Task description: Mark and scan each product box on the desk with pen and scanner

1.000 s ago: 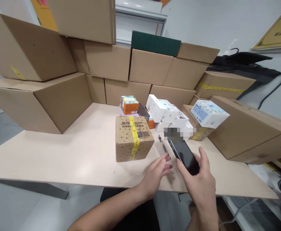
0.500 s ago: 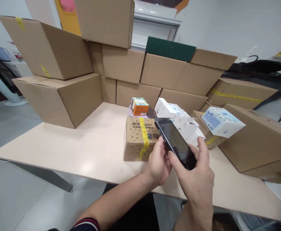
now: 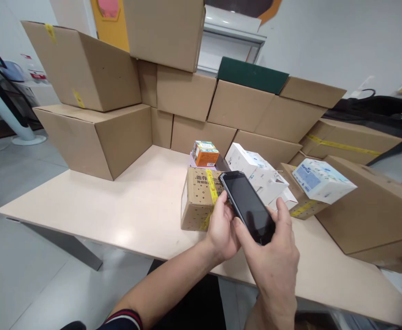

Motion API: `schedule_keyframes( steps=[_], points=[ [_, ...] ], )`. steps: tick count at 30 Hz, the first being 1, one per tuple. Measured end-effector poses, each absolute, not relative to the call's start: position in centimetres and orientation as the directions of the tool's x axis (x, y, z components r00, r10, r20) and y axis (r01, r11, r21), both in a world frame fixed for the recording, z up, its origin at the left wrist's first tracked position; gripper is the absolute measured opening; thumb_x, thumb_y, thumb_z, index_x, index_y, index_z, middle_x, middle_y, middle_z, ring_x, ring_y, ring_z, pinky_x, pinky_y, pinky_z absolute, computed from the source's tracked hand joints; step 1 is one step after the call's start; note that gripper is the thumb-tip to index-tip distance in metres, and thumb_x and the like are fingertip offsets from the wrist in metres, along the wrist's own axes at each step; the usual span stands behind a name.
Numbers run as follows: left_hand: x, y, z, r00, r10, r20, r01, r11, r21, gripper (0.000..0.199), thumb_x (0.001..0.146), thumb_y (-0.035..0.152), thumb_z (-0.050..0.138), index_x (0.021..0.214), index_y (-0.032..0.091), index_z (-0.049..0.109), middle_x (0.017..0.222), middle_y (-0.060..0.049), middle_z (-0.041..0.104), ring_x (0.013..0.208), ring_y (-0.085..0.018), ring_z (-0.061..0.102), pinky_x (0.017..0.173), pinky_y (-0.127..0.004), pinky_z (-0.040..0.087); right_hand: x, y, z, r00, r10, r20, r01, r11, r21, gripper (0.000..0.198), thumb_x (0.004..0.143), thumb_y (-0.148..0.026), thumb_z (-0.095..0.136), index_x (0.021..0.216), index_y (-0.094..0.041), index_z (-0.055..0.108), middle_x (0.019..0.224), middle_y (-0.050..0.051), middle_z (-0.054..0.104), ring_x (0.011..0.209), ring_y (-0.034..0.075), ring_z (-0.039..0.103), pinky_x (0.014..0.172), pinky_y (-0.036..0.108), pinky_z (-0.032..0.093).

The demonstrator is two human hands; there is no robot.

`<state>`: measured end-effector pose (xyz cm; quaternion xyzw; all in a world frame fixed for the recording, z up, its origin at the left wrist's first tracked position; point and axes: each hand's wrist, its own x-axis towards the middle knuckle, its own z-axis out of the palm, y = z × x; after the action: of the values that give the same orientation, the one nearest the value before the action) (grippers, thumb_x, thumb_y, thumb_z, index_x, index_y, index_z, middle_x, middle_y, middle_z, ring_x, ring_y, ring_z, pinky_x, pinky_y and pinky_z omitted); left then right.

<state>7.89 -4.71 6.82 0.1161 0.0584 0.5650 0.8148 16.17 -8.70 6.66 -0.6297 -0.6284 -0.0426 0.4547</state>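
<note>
A black smartphone (image 3: 247,206) with a dark screen is tilted between my two hands above the table's front part. My left hand (image 3: 221,229) supports it from the left and below, its fingers partly hidden behind the phone. My right hand (image 3: 273,250) grips the lower end, thumb on the near side and fingers along the right edge. Just behind the phone stands a small brown carton (image 3: 197,199) with yellow tape, partly covered by phone and hand. An orange box (image 3: 206,155) and several white boxes (image 3: 252,167) sit farther back.
Large cardboard boxes (image 3: 183,94) are stacked along the back of the table (image 3: 118,215). More cartons (image 3: 94,142) rise at the left. A white-and-blue tissue pack (image 3: 323,179) rests on a taped carton at the right, beside a big box (image 3: 376,215).
The phone has shifted slightly left relative to the carton and is turned more toward me. Both hands moved with it. The whole view has swung a little left.
</note>
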Motion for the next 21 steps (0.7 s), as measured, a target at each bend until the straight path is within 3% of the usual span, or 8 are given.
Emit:
schedule_keyframes(
  steps=[6,21],
  points=[
    [7.3,-4.8,7.6,0.437,0.897,-0.065,-0.872,0.44,0.216,0.062,0.099,0.053,0.031,0.123,0.008,0.067,0.111,-0.016,0.074,0.115,-0.03,0.066,0.112,-0.045,0.042,16.1,-8.9,6.2,0.154,0.68,0.717,0.884,0.229,-0.407,0.089,0.081,-0.054,0.068,0.154,-0.015,0.033,0.137,0.021,0.057,0.12,0.038,0.056,0.097,0.055,0.047],
    [6.4,-4.7,7.7,0.453,0.885,-0.102,-0.872,0.464,0.157,0.061,0.097,0.052,0.034,0.12,0.007,0.067,0.108,-0.016,0.074,0.111,-0.03,0.068,0.11,-0.045,0.043,15.8,-8.5,5.9,0.105,0.662,0.742,0.895,0.262,-0.36,0.087,0.083,-0.053,0.067,0.154,-0.016,0.033,0.134,0.02,0.06,0.115,0.037,0.058,0.093,0.054,0.047]
  ],
)
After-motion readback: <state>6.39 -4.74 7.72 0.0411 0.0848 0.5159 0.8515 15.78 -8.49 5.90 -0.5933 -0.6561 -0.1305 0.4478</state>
